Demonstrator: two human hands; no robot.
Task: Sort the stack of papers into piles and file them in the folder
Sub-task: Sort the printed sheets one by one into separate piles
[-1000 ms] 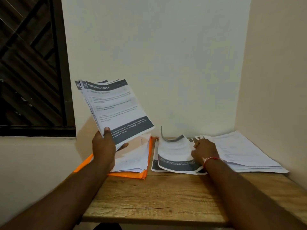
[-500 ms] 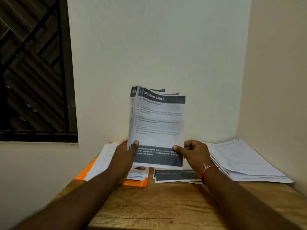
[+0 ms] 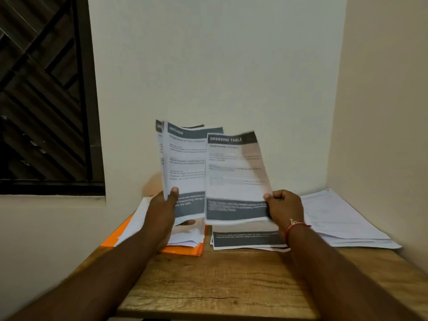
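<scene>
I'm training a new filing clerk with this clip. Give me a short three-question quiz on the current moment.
1. True or false: the right hand pinches the DRESSING TABLE sheet.
2. Which heading tops the stack gripped by the left hand? A) KITCHEN B) BEDROOM C) GARAGE
3. Fill in: the folder lying on the wooden table is ____ in colour.
Key: 1 true; 2 A; 3 orange.
</scene>
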